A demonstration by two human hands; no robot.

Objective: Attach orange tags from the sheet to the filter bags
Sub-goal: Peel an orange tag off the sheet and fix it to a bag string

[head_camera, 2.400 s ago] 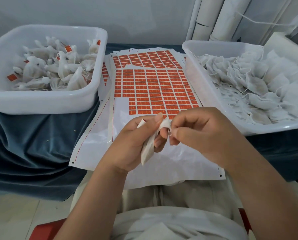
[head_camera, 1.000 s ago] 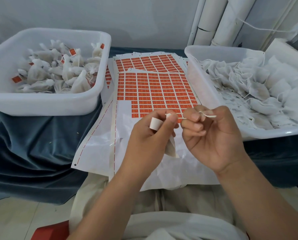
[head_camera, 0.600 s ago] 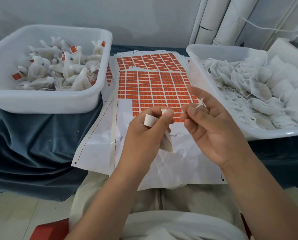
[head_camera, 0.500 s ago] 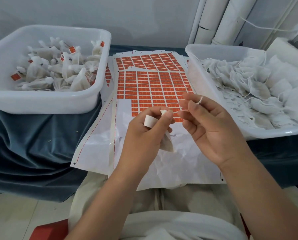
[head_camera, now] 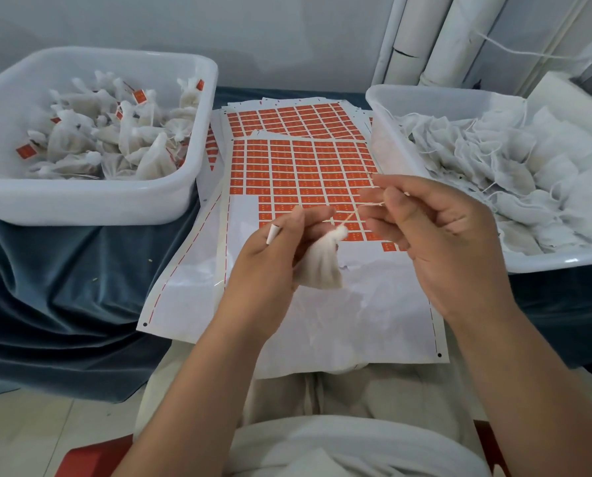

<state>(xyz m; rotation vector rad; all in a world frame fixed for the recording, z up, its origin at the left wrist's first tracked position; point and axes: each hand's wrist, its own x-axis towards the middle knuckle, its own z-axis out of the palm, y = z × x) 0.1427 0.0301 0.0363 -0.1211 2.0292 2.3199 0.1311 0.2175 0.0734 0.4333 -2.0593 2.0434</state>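
A small white filter bag (head_camera: 322,263) hangs below my left hand (head_camera: 270,256), whose fingers hold its gathered neck. A small curled white piece (head_camera: 273,233) sticks out between that hand's fingers. From the bag's neck a thin string (head_camera: 356,211) runs up and right, pulled taut, to my right hand (head_camera: 439,235), which pinches its end between thumb and fingertips. Both hands hover above the sheet of orange tags (head_camera: 305,173), whose lower rows are peeled down to bare white backing.
A white tub (head_camera: 91,201) at the left holds tied bags with orange tags. A white tub (head_camera: 387,108) at the right holds several untagged bags. More tag sheets (head_camera: 287,118) lie behind. Blue cloth (head_camera: 64,287) covers the table; white pipes (head_camera: 435,39) stand at back right.
My right hand has pulled the string out to the right, drawing the bag's neck shut. The bag now hangs gathered below my left hand.
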